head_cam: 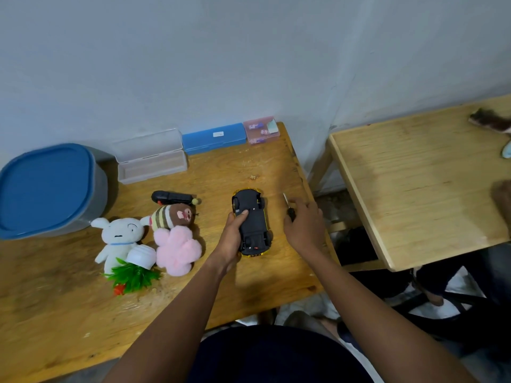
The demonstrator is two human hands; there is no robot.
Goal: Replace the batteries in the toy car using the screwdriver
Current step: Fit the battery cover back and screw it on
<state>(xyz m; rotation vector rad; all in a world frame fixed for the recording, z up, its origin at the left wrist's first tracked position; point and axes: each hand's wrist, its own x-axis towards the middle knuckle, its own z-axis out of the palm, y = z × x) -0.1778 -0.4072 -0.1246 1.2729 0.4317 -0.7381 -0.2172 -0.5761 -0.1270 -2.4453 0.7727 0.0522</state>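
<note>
The toy car lies upside down on the wooden table, near the table's right edge. Its black bottom faces up and its yellow body shows only around the edges. The left hand grips the car from its left side, with the thumb pressed on the black bottom.

Just to the right of the car, the right hand is curled around a screwdriver. The black handle is in the fingers and the thin metal end sticks out, pointing away from the person. The metal end is not touching the car.

To the left of the car sit some soft toys close together: a striped brown one, a fluffy pink one and a white one. A small green plant in a white pot lies tipped over by them. A black gadget lies behind the striped toy.

Far left of the car is a big tub with a blue lid. Behind the car, along the wall, are an open clear box, a blue box and a pink box. To the right of the car, across a gap, stands a second wooden table.
</note>
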